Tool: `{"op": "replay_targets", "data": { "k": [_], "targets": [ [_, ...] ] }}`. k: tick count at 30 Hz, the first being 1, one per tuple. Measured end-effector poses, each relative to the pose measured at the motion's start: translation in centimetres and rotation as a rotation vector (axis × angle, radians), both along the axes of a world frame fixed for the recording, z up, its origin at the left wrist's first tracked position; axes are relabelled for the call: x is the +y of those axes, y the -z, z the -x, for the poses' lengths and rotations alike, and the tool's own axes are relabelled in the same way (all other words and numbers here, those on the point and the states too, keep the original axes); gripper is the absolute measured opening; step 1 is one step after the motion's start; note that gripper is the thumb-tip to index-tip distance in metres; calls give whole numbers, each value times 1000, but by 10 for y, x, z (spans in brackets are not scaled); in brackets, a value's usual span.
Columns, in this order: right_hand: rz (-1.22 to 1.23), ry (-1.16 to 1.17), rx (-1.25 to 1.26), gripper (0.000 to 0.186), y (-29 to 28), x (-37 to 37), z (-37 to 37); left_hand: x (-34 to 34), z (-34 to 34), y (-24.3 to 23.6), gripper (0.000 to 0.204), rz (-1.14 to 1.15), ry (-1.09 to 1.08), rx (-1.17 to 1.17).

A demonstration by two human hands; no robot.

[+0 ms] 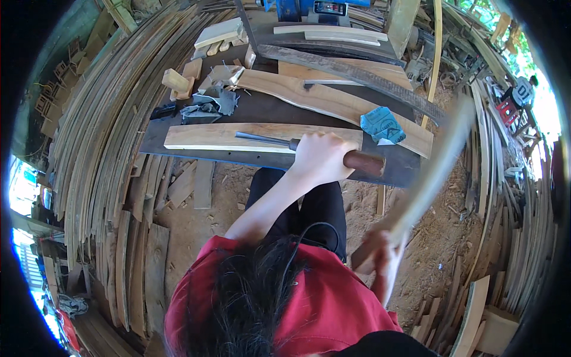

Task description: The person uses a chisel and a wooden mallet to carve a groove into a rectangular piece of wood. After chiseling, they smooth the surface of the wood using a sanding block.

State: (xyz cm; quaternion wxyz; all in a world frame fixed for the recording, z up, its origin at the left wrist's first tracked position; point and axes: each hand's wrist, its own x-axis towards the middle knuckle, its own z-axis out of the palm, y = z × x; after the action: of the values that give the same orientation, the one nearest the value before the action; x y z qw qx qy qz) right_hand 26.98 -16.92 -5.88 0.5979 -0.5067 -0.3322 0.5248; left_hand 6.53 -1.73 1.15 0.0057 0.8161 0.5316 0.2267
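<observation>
My left hand (pixel 321 156) is wrapped round a chisel (pixel 262 138). Its steel blade points left above a pale plank (pixel 205 138) at the table's front edge, and the brown wooden handle sticks out to the right. Whether the tip touches the plank I cannot tell. Low on the right, my right hand (pixel 385 254) grips a long wooden stick (pixel 431 172), smeared by motion, which slants up and away to the right. Beyond my left hand, a crumpled blue-green sheet (pixel 382 124) lies on a long curved board (pixel 297 90).
The dark table (pixel 256 113) also carries crumpled grey sheets (pixel 214 104), wood blocks (pixel 175 81) and a dark rough strip (pixel 351 72). At the back stands a blue machine (pixel 289 11). Stacked planks (pixel 107 119) line the left; more timber (pixel 485 149) leans at right.
</observation>
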Motion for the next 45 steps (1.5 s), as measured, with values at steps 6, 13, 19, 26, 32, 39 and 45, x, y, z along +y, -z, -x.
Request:
{"op": "replay_targets", "data": {
  "k": [6, 13, 19, 26, 32, 39, 45],
  "targets": [
    [69, -43, -83, 72, 5, 1, 7, 8, 49, 2, 17, -5, -59, -37],
    [46, 92, 89, 66, 7, 3, 40, 4, 59, 1, 21, 62, -55, 4],
    [41, -138, -211, 62, -1, 8, 44, 13, 103, 14, 22, -94, -125, -72],
    [8, -35, -50, 59, 10, 16, 70, 3, 118, 4, 23, -56, -96, -59],
    [33, -291, -249, 42, -17, 24, 88, 7, 166, -1, 21, -44, -169, -40],
    [-145, -24, -1197, 52, -75, 124, 19, -8, 251, -15, 27, -285, -218, -209],
    [-399, -105, -1676, 76, -76, 250, -25, 7, 256, -10, 46, -387, -130, -245]
  ]
}}
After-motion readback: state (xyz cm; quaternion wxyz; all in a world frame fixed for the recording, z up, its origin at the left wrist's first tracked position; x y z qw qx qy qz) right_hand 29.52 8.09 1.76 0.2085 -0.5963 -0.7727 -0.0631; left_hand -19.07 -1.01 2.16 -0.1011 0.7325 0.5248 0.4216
